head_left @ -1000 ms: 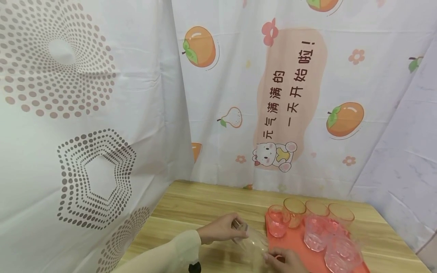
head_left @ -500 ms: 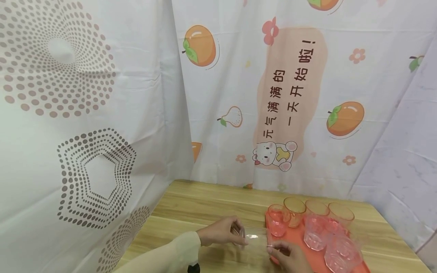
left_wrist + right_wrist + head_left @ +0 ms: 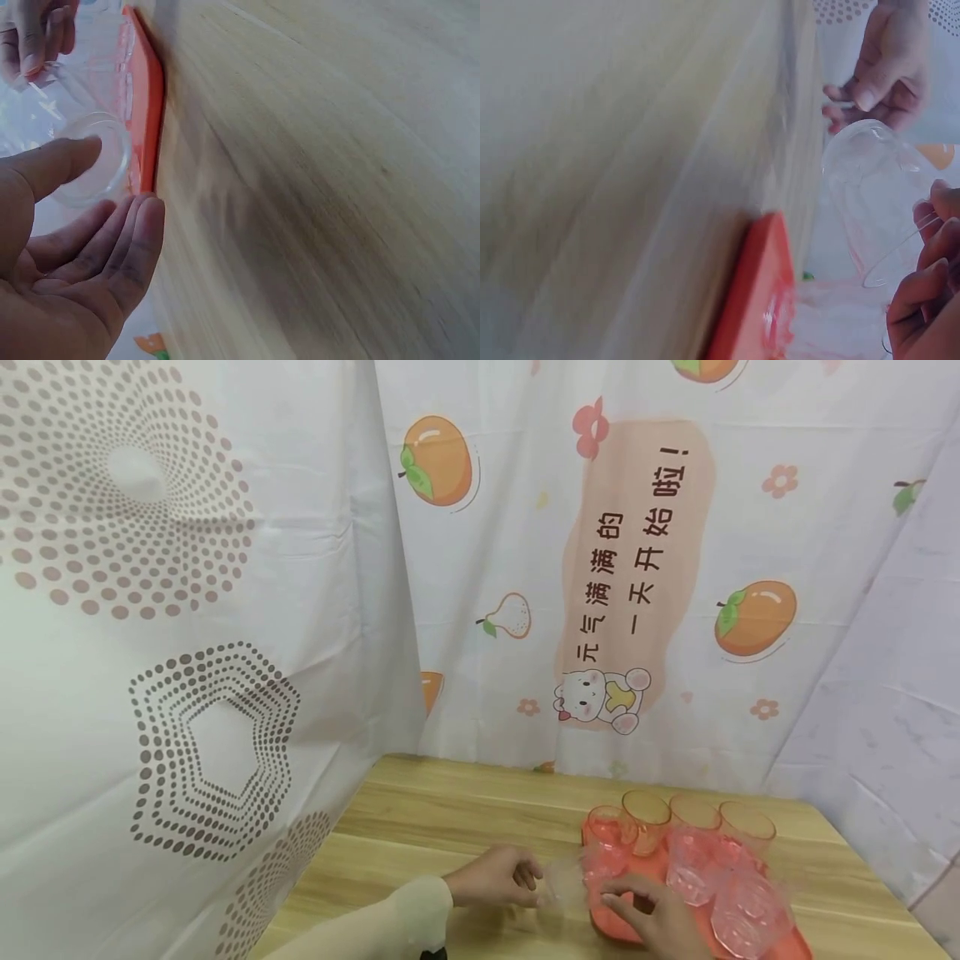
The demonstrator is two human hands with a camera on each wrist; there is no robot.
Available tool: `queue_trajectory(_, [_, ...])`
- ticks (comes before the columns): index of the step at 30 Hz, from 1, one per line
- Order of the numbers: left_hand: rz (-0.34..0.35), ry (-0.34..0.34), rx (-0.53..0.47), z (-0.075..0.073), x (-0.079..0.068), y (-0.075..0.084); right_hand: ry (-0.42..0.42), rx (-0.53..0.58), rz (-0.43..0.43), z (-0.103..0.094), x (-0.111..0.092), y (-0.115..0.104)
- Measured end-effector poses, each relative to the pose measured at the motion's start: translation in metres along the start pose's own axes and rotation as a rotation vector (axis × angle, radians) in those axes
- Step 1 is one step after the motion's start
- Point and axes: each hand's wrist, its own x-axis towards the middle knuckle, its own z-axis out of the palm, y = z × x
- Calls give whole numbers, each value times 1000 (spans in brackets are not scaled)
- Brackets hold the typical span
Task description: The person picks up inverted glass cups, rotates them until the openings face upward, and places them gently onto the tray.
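My right hand (image 3: 656, 914) pinches the rim of a clear cup (image 3: 874, 195), which lies tilted on its side in the air. The cup's base points toward my left hand (image 3: 495, 878). In the left wrist view, the thumb and fingers of my left hand (image 3: 82, 247) are spread apart in front of the cup (image 3: 116, 176) and hold nothing. Seen from the right wrist, that hand is just beyond the cup's base; whether it touches the cup I cannot tell. A red tray (image 3: 618, 922) lies below and beside the right hand.
Several tinted, see-through cups stand on the tray or at its far edge, among them a pink cup (image 3: 606, 856) and a yellow-orange cup (image 3: 647, 827). Clear cups (image 3: 750, 918) stand nearer on the tray. Beneath is a wooden table (image 3: 450, 802); patterned curtains (image 3: 487, 568) hang behind.
The left hand has let go of the clear cup, which both hands held earlier. The cup has swung from slanted to lying sideways, and the right hand has moved slightly up and right.
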Motion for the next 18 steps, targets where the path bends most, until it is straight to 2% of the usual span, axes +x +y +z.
queue_trajectory(5, [9, -1, 38, 11, 10, -3, 48, -99, -107, -13, -1, 1])
queue_trajectory(11, [-12, 23, 64, 26, 21, -1, 101, -253, -276, -26, -3, 6])
queue_trajectory(18, [-23, 38, 98, 40, 25, 11, 94, -302, -386, -36, -7, 16])
